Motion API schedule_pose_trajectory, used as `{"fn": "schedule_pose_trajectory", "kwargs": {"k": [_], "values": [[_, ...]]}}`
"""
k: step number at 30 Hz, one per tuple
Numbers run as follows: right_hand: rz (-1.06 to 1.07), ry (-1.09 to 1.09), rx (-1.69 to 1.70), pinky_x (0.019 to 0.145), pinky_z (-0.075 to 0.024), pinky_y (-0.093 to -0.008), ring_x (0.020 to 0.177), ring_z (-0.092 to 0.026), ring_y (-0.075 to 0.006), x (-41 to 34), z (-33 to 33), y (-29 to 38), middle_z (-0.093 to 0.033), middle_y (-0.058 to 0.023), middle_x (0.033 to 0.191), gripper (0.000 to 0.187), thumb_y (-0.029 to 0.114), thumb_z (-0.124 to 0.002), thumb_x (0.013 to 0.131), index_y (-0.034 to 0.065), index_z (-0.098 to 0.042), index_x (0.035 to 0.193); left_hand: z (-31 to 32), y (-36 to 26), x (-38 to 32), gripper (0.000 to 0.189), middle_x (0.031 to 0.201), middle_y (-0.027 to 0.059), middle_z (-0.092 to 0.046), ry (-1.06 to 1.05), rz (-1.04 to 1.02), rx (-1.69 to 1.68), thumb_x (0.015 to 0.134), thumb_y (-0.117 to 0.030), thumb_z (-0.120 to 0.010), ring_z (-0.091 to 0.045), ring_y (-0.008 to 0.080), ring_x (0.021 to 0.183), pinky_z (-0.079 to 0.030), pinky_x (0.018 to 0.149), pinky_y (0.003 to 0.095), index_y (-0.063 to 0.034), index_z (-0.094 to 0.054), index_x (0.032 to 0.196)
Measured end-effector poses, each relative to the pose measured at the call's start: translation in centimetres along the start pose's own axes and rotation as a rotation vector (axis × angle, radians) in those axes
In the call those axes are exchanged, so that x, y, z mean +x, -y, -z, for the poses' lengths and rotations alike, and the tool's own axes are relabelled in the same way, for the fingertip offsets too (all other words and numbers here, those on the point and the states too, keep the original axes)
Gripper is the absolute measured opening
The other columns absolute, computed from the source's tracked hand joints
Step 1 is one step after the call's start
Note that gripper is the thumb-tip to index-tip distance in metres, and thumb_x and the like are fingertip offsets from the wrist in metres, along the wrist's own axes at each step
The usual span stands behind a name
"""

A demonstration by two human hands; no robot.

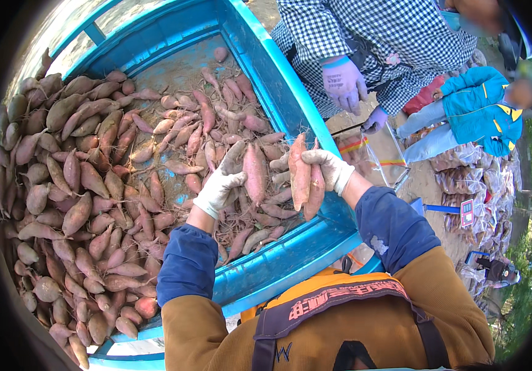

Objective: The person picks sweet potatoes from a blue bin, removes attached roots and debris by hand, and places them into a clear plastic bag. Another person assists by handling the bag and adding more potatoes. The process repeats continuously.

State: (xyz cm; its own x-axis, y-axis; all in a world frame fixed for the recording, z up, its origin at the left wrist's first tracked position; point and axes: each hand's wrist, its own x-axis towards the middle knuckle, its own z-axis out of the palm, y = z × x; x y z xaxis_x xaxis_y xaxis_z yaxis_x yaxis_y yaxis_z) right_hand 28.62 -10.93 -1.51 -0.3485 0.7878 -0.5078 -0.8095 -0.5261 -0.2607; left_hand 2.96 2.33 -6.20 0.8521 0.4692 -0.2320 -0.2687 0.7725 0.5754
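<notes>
Sweet potatoes [78, 215] lie heaped in a blue metal cart bed [294, 83], with smaller rooty ones scattered over its dusty floor. My left hand [222, 183], in a white work glove, has its thumb and fingers at the left side of a plump reddish sweet potato [255, 174]; whether it bears the root's weight I cannot tell. Two long sweet potatoes [299, 171] are held side by side in my right hand [331, 169], gloved in white too, over the cart's near right corner. Thin roots stick up from their top ends.
Across the cart's right wall stands a person in a checked smock [382, 46] with purple gloves, beside an open clear bag [377, 148] on a frame. Another person in a teal jacket [474, 106] stands farther off. Filled bags [460, 178] and a scale display [466, 212] are at the right.
</notes>
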Motion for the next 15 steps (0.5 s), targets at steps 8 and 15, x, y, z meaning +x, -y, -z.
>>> {"fn": "schedule_pose_trajectory", "kwargs": {"k": [8,15], "values": [[0.013,0.052,-0.04,0.101,-0.052,-0.0494,0.111,-0.065,-0.0306,0.2,-0.4,-1.2,-0.065,-0.0167,0.121,0.063,0.024,-0.08,0.078,0.0025,-0.055,0.131,-6.3,-2.8,0.8,0.062,0.111,0.0066,-0.067,-0.076,0.044,0.698,0.086,-0.019,-0.077,-0.065,0.0112,0.086,-0.053,0.07,0.0242,-0.0006,-0.052,0.14],[0.222,0.072,-0.094,0.104,-0.05,-0.0494,0.112,-0.065,-0.031,-0.4,-0.7,0.6,-0.065,-0.0167,0.123,0.07,0.033,-0.085,0.071,0.0009,-0.058,0.128,7.0,3.4,-0.8,0.072,0.108,0.0245,-0.07,-0.491,0.182,1.701,0.08,-0.055,-0.077,-0.068,0.0364,0.102,-0.053,0.089,0.0419,0.0014,-0.061,0.122]]}}
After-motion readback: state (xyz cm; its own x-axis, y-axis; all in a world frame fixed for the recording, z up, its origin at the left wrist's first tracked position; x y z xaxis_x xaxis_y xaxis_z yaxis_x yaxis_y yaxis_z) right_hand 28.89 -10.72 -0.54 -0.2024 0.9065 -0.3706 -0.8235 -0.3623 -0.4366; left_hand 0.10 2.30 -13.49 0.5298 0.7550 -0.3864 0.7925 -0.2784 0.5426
